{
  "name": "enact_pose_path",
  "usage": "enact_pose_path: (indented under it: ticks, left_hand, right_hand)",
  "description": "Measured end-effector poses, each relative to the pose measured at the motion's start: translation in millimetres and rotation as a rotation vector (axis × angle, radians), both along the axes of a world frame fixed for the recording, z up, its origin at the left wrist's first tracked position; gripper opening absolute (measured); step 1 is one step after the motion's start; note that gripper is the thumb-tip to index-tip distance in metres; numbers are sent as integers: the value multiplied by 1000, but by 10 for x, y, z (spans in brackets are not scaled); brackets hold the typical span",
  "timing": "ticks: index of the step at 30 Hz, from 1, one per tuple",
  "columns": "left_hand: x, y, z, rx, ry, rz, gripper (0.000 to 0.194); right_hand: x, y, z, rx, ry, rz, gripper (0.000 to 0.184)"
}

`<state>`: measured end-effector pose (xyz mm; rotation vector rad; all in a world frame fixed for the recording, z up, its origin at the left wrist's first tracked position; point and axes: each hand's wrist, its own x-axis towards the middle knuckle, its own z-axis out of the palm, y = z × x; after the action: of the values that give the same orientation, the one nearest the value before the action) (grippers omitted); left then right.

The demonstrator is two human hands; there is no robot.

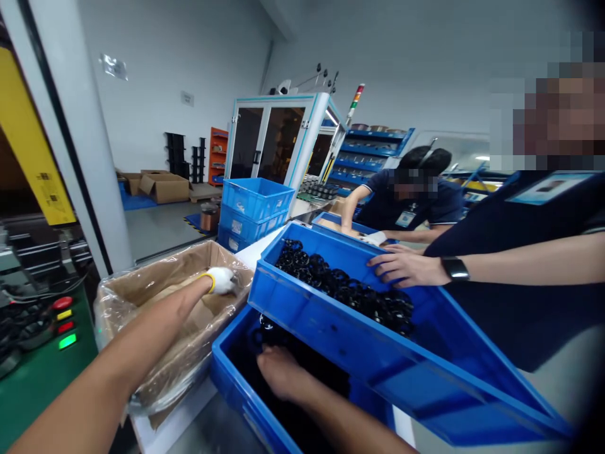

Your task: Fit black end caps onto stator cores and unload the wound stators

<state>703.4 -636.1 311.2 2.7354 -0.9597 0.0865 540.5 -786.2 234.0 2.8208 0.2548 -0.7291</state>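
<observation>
Above the left hand, inside the carton, I see on my feed an open way upward; loose plastic film edges the rim, and stacked blue crates stand beyond the far end. The right hand has room toward the near side of the lower blue bin; beyond, the overhanging upper blue bin bars passage, a co-worker's hand at its far side.

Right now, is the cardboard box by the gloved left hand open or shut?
Open: the cardboard box has its brown inside showing, and the gloved left hand reaches in over the rim.
</observation>
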Motion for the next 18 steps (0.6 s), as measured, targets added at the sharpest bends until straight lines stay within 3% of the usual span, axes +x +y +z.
enact_pose_path:
  ticks: [4,6,8,10,13,16,18]
  left_hand:
    - [-63,311,425,-165,48,166,43]
    - [-271,528,592,-268,19,227,45]
    - [-600,770,636,-498,62,198,45]
    - [-989,1012,536,-884,246,55,48]
    - [-1530,1327,209,-1440,680,-179,66]
    - [-1907,1559,-116,-1742,1006,-224,73]
    - [-2072,1670,-252,-1854,1118,-222,70]
  right_hand:
    - [-18,14,19,-5,-116,29,44]
    - [-21,27,29,-6,-180,36,44]
    - [-12,32,35,-2,-227,43,45]
    - [9,27,37,7,-250,52,44]
    - [47,19,24,2,-265,46,43]
    - [57,48,3,-24,-280,34,43]
    - [41,97,30,-34,-297,44,39]
